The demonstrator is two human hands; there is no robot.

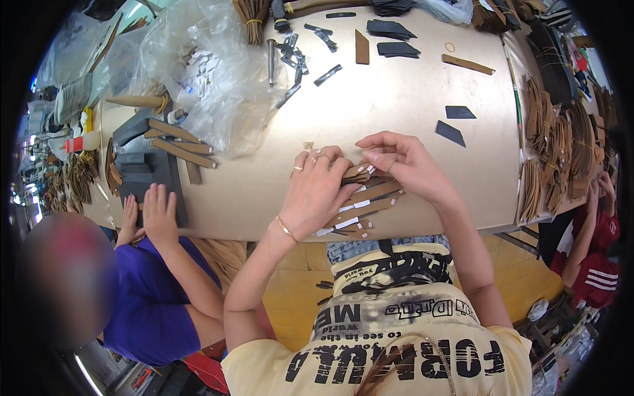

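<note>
My left hand (pixel 318 188) is curled over a small bunch of brown strips (pixel 360 173) with little white tags, near the front edge of the table. Rings and a bracelet show on this hand and wrist. From the right, my right hand (pixel 411 166) reaches to the same bunch, thumb and forefinger drawn together in a pinch at its far end; what lies between the fingertips is too small to make out. Beneath and beside my hands, more tagged brown strips (pixel 376 204) are fanned out on the tabletop.
Clear plastic bags (pixel 221 86) and dark metal-like pieces (pixel 290 56) lie across the table (pixel 422 99). Dark slanted pieces (pixel 450 132) are farther right, before bundled brown strips (pixel 568 142). At left, a co-worker's hands (pixel 158 214) rest by a dark slab (pixel 155 175). Another person (pixel 591 257) is far right.
</note>
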